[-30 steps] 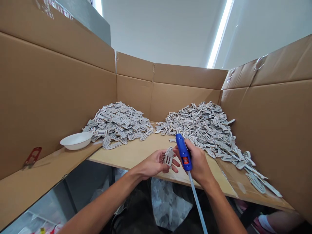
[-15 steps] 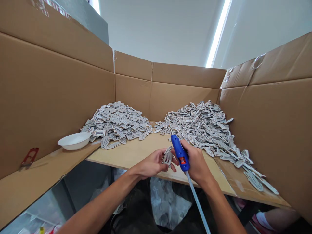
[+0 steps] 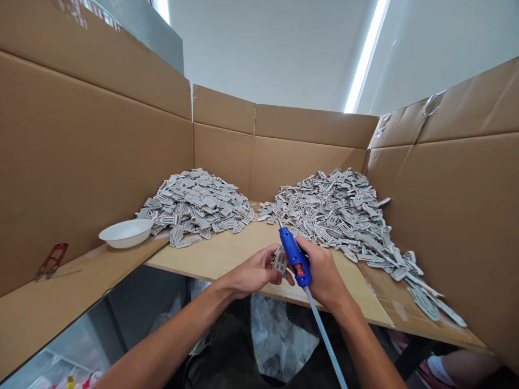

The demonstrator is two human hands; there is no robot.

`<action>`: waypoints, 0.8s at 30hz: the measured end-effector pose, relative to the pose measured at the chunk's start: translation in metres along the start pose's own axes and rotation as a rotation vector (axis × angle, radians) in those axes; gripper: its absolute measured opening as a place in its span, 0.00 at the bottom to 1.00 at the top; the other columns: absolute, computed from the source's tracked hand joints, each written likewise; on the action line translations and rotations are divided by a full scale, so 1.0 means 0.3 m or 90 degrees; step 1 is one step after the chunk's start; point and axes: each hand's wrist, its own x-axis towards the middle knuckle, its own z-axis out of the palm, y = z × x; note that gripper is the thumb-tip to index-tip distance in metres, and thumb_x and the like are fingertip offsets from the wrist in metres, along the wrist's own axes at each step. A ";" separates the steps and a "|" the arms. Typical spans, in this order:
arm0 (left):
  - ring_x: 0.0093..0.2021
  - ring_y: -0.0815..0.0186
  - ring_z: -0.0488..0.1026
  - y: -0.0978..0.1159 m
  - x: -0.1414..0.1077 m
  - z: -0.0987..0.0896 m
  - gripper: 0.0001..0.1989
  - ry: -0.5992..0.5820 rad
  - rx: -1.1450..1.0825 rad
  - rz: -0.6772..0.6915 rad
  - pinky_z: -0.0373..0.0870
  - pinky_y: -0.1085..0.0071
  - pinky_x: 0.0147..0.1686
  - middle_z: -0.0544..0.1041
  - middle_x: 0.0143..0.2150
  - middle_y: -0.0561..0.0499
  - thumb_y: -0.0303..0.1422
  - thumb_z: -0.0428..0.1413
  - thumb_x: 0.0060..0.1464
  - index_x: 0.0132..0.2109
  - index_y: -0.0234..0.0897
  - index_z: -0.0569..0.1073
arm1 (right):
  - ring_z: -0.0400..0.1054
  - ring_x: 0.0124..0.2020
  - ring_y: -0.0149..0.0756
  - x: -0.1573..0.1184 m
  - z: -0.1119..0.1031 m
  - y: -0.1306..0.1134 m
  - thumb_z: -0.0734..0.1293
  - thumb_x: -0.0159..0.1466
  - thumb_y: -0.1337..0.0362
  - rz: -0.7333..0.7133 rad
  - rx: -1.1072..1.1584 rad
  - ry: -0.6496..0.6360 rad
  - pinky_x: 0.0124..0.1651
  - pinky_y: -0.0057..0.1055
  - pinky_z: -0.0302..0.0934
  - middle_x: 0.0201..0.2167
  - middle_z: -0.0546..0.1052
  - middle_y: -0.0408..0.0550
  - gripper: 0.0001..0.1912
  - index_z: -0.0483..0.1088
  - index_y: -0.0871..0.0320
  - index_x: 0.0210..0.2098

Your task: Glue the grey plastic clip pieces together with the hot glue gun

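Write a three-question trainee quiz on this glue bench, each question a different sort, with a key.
1. True or false: the right hand holds the blue glue gun.
2. Which thing stands left of the left pile? A) white bowl B) a green cup C) a roll of tape
3. Fill in: the left hand holds a small grey ____ like those in the right pile.

Key: 1 true; 2 A; 3 clip.

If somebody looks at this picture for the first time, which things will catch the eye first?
Two big heaps of small grey cut-out pieces, the left heap and the right heap, lie against the brown cardboard walls. In front, the right hand grips a bright blue glue gun, and the left hand holds one grey piece.
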 end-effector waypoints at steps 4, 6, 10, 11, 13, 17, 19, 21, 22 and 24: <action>0.34 0.66 0.72 -0.010 0.002 0.008 0.17 0.027 -0.039 0.001 0.61 0.70 0.33 0.73 0.36 0.52 0.23 0.57 0.46 0.45 0.37 0.71 | 0.64 0.29 0.35 0.001 0.003 0.000 0.64 0.53 0.75 -0.018 0.010 0.008 0.33 0.27 0.56 0.30 0.74 0.44 0.10 0.64 0.55 0.32; 0.34 0.67 0.72 -0.008 0.000 0.009 0.17 0.034 -0.046 -0.004 0.61 0.70 0.34 0.74 0.37 0.51 0.23 0.58 0.46 0.45 0.37 0.70 | 0.65 0.29 0.36 0.003 0.001 -0.001 0.64 0.55 0.74 -0.004 0.005 0.003 0.33 0.29 0.57 0.30 0.74 0.45 0.08 0.67 0.55 0.31; 0.35 0.67 0.72 0.016 -0.007 0.010 0.17 0.028 -0.047 -0.018 0.61 0.69 0.36 0.75 0.39 0.50 0.23 0.58 0.45 0.44 0.37 0.69 | 0.66 0.29 0.36 0.009 -0.014 -0.009 0.67 0.62 0.68 0.016 0.026 0.017 0.33 0.30 0.59 0.29 0.74 0.45 0.05 0.69 0.55 0.29; 0.35 0.67 0.72 0.023 -0.008 0.011 0.16 0.029 -0.051 -0.023 0.61 0.69 0.36 0.75 0.39 0.50 0.23 0.58 0.45 0.44 0.37 0.68 | 0.66 0.28 0.36 0.011 -0.020 -0.011 0.67 0.64 0.66 0.019 0.033 0.023 0.33 0.30 0.59 0.28 0.74 0.45 0.08 0.69 0.55 0.28; 0.35 0.67 0.72 0.036 -0.009 0.014 0.15 0.040 -0.068 -0.030 0.60 0.69 0.36 0.74 0.38 0.50 0.25 0.58 0.47 0.44 0.37 0.68 | 0.67 0.28 0.36 0.012 -0.032 -0.012 0.68 0.67 0.61 0.026 0.043 0.025 0.34 0.30 0.61 0.26 0.75 0.45 0.12 0.71 0.55 0.27; 0.35 0.67 0.72 0.051 -0.010 0.019 0.17 0.071 -0.089 -0.032 0.60 0.69 0.36 0.75 0.39 0.49 0.26 0.58 0.48 0.47 0.36 0.68 | 0.67 0.28 0.36 0.006 -0.044 0.002 0.70 0.66 0.52 0.095 0.074 0.044 0.33 0.30 0.61 0.27 0.77 0.44 0.14 0.77 0.55 0.32; 0.35 0.68 0.72 0.053 -0.010 0.020 0.20 0.074 -0.102 -0.024 0.59 0.70 0.35 0.75 0.40 0.48 0.25 0.58 0.47 0.49 0.36 0.68 | 0.66 0.27 0.35 0.001 -0.043 0.012 0.71 0.66 0.50 0.145 0.082 0.066 0.31 0.30 0.60 0.27 0.77 0.44 0.15 0.78 0.56 0.35; 0.36 0.67 0.73 0.052 -0.010 0.019 0.21 0.072 -0.121 -0.010 0.59 0.71 0.34 0.75 0.40 0.48 0.25 0.59 0.47 0.50 0.36 0.68 | 0.66 0.26 0.34 -0.003 -0.041 0.019 0.70 0.66 0.48 0.166 0.082 0.082 0.30 0.29 0.60 0.27 0.76 0.43 0.18 0.78 0.57 0.36; 0.36 0.67 0.73 0.051 -0.010 0.018 0.21 0.070 -0.130 -0.002 0.58 0.71 0.34 0.75 0.40 0.48 0.25 0.59 0.47 0.51 0.35 0.68 | 0.65 0.26 0.34 -0.004 -0.040 0.021 0.69 0.66 0.47 0.167 0.081 0.087 0.29 0.29 0.60 0.26 0.75 0.43 0.18 0.78 0.57 0.36; 0.36 0.66 0.73 0.051 -0.010 0.017 0.21 0.068 -0.147 0.010 0.58 0.71 0.34 0.75 0.39 0.48 0.25 0.59 0.47 0.51 0.35 0.69 | 0.65 0.27 0.34 -0.004 -0.041 0.022 0.69 0.67 0.47 0.161 0.084 0.091 0.30 0.29 0.60 0.27 0.75 0.43 0.19 0.77 0.58 0.36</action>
